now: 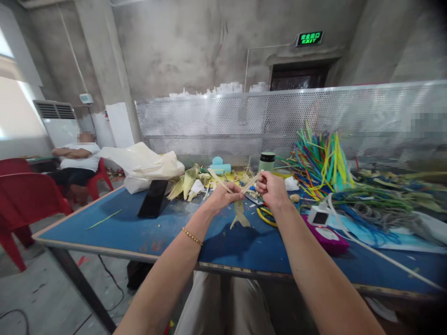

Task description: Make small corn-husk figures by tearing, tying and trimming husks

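Observation:
My left hand (223,196) pinches a pale, dried corn husk (239,216) above the blue table (139,242). The husk's lower end hangs beneath my fingers and splits into two tails. Closed to the right and slightly higher, my right hand (274,190) grips a narrow husk strip that stretches from my left fingers. Another strip end sticks up to the left of my left hand. Just below my right hand lie yellow-handled pliers or scissors (267,217), partly covered by it. How the strips cross within my left fingers is hidden.
Behind my hands are loose husks (188,184), a green jar (267,161) and a blue roll (220,167). A phone (152,198) lies left. Coloured strips (324,163), a purple box (326,237) and a white cable are right. A person sits far left near red chairs (31,195).

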The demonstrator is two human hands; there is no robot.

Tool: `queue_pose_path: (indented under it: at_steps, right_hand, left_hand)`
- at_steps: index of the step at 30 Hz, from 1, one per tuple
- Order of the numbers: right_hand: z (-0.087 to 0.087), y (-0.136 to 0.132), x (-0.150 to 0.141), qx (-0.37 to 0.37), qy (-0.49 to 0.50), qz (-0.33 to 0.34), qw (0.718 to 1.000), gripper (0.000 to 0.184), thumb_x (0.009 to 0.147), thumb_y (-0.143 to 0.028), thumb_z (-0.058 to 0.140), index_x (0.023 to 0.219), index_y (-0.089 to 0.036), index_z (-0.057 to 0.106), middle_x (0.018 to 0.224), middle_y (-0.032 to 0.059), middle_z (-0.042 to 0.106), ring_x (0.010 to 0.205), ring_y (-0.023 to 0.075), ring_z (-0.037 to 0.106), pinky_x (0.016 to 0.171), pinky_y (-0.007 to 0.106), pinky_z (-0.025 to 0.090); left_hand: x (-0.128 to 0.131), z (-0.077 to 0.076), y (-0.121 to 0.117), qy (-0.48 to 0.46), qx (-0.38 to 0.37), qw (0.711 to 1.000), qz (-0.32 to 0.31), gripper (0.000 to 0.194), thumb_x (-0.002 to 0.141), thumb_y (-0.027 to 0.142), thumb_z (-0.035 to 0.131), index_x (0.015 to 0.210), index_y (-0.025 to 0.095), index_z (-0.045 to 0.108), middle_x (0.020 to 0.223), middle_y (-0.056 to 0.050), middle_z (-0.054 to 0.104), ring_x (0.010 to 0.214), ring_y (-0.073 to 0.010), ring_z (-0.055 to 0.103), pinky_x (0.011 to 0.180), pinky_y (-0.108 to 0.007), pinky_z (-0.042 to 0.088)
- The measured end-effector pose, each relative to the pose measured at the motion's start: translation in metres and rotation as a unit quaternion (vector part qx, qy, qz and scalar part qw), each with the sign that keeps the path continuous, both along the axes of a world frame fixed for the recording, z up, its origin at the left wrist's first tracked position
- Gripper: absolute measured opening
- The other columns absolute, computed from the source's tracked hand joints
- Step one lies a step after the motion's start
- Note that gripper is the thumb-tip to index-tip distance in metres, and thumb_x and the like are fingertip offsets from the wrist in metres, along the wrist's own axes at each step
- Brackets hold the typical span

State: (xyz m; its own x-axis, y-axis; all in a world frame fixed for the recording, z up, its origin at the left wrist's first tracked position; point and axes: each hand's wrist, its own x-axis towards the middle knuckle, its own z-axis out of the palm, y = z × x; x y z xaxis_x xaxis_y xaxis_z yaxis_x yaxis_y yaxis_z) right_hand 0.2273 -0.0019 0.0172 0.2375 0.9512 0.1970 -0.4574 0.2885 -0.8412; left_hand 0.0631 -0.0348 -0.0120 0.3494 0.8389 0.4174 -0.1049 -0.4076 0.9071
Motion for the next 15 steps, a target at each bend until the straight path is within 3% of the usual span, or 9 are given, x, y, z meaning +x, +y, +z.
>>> queue_pose_path:
  at_steps: [4, 8, 12, 15]
  right_hand:
    - [-0.001, -0.001, -0.001, -0.024, -0.034, 0.034, 0.999, 0.014, 0.081, -0.017, 0.056, 0.067, -0.014, 0.056, 0.048, -0.0037, 0.050, 0.031, 0.0031, 0.033, 0.029, 0.016, 0.022]
    - [-0.005, -0.012, -0.013, -0.034, -0.154, 0.113, 0.981, 0.034, 0.085, -0.042, 0.057, 0.073, -0.011, 0.063, 0.056, 0.0019, 0.058, 0.033, 0.0045, 0.038, 0.030, 0.018, 0.024]
    - [-0.012, -0.020, -0.027, 0.047, -0.313, 0.107, 0.943, 0.036, 0.067, -0.047, 0.076, 0.064, -0.015, 0.060, 0.042, -0.0045, 0.048, 0.034, 0.0043, 0.032, 0.032, 0.018, 0.021]
    - [-0.016, -0.019, -0.031, 0.108, -0.321, 0.084, 0.937, 0.037, 0.064, -0.045, 0.078, 0.057, -0.016, 0.056, 0.039, -0.0061, 0.044, 0.035, 0.0042, 0.032, 0.034, 0.018, 0.022]
  left_hand:
    - [0.000, -0.002, 0.004, -0.030, -0.039, 0.999, 0.020, 0.017, 0.061, 0.022, 0.073, 0.067, 0.011, 0.062, 0.060, -0.001, 0.059, 0.048, -0.0053, 0.043, 0.046, -0.021, 0.027]
    - [-0.003, -0.004, 0.013, -0.078, -0.089, 0.991, 0.055, 0.011, 0.060, 0.018, 0.069, 0.067, 0.011, 0.062, 0.061, -0.001, 0.060, 0.044, -0.0054, 0.043, 0.043, -0.022, 0.026]
    - [-0.004, -0.004, 0.016, -0.087, -0.091, 0.990, 0.070, 0.006, 0.060, 0.014, 0.065, 0.063, 0.011, 0.062, 0.053, 0.001, 0.054, 0.041, -0.0049, 0.039, 0.042, -0.022, 0.027]
    - [-0.004, -0.004, 0.013, -0.075, -0.073, 0.993, 0.050, 0.006, 0.060, 0.015, 0.066, 0.062, 0.011, 0.062, 0.054, 0.001, 0.053, 0.044, -0.0049, 0.040, 0.043, -0.022, 0.027]
